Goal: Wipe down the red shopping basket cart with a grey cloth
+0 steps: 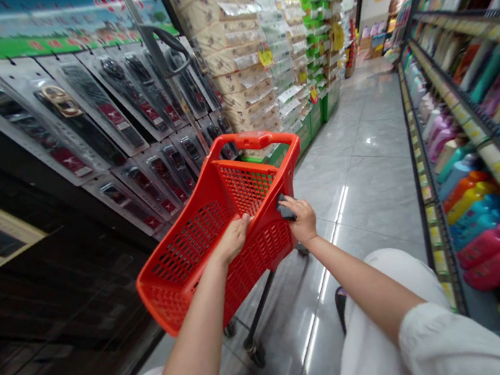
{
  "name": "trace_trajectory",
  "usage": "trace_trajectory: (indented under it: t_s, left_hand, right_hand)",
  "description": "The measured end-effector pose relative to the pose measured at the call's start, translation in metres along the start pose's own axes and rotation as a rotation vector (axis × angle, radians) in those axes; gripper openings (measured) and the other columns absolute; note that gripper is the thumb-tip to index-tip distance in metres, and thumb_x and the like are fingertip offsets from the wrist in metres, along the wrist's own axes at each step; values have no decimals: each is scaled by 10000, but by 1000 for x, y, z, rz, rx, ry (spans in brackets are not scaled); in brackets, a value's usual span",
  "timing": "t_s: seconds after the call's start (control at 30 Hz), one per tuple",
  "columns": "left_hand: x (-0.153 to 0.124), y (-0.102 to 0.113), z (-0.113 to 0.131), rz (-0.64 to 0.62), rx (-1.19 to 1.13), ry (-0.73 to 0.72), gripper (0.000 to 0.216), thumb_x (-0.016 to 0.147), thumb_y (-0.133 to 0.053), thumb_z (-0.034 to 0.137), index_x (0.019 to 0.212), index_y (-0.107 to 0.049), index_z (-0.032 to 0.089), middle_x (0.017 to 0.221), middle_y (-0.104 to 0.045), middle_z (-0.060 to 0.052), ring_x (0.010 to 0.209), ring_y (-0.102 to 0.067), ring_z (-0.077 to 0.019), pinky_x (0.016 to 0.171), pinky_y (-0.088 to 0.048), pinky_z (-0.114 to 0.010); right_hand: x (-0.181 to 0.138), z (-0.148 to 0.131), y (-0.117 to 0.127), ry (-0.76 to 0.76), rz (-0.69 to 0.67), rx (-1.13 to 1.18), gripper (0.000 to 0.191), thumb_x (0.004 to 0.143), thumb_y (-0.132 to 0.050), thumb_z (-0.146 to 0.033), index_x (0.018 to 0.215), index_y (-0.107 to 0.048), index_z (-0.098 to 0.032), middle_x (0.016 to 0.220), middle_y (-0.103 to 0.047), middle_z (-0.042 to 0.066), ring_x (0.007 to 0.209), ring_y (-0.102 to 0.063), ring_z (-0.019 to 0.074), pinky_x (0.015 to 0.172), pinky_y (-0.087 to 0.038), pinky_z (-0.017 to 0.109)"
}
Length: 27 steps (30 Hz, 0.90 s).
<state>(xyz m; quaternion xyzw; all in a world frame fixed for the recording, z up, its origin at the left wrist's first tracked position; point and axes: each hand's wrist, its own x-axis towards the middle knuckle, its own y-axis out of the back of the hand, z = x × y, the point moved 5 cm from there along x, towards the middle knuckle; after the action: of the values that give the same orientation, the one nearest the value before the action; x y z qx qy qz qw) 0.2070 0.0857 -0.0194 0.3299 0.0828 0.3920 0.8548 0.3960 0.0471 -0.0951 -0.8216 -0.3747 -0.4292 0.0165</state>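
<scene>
A red plastic shopping cart [181,229] with perforated basket walls stands at an angle before me on dark legs with wheels. Closed over the basket's near-side rim is my left hand [236,238], its thumb along the top edge. My right hand [302,218] wraps its fingers around a dark grey piece at the cart's side, beneath the red handle end. The red push handle [250,140] crosses the far end, with neither hand on it. Inside the basket I see no goods. My left forearm covers part of the near wall.
Packaged belts [103,118] hang on the left rack, close by the cart. Stacked tissue packs [240,57] line the aisle beyond. Shelves of colourful bottles [485,221] run along the right. Glossy grey tiles [371,150] form the aisle floor.
</scene>
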Motion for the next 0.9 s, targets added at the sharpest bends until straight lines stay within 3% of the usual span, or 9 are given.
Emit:
trace_trajectory:
  t_s: [0.17, 0.33, 0.6, 0.7, 0.8, 0.9]
  left_hand:
    - [0, 0, -3, -6, -36, 27, 830, 891, -215, 745, 1110, -734, 135, 1046, -760, -63, 1047, -674, -246, 1078, -404, -380]
    - [-2, -2, -3, -33, -117, 84, 841, 911, -177, 720, 1153, -717, 121, 1069, -756, -72, 992, -696, -241, 994, -481, -363]
    - [1, 4, -8, 39, -61, 95, 886, 901, -138, 735, 1044, -760, 120, 1056, -759, -76, 1062, -667, -250, 1052, -438, -368]
    - [0, 4, -5, 39, -67, 82, 880, 905, -129, 728, 1064, -757, 131, 1071, -756, -66, 1086, -658, -247, 1063, -430, -363]
    - [-2, 3, -1, 31, -63, 79, 867, 900, -156, 735, 1067, -757, 133, 1063, -758, -67, 1088, -660, -255, 1057, -435, -369]
    - [-4, 4, 1, 9, -76, 96, 851, 896, -189, 738, 1066, -757, 128, 1040, -763, -72, 1045, -678, -264, 1036, -450, -382]
  right_hand:
    - [-5, 4, -5, -41, 37, 33, 530, 676, -491, -4, 1087, -711, -255, 1174, -691, 33, 1044, -616, 218, 938, -487, 373]
    - [6, -14, -6, 15, 72, 46, 481, 709, -511, -31, 1084, -712, -254, 1126, -657, 48, 1075, -583, 231, 959, -466, 371]
    - [-42, -66, -35, 354, -260, 90, 385, 864, -502, -87, 1100, -718, -301, 1123, -695, 27, 1033, -584, 198, 941, -442, 352]
    - [-51, -66, -40, 458, -342, 83, 378, 885, -512, -112, 1129, -705, -326, 1145, -695, 15, 1048, -574, 194, 931, -438, 347]
    - [-53, -40, -38, 356, -295, 72, 396, 843, -511, -67, 1083, -715, -308, 1168, -677, 33, 1049, -567, 202, 938, -447, 354]
    - [-51, 0, -30, 9, -121, 76, 423, 729, -485, -15, 1013, -699, -245, 1119, -656, 62, 1044, -573, 216, 937, -468, 370]
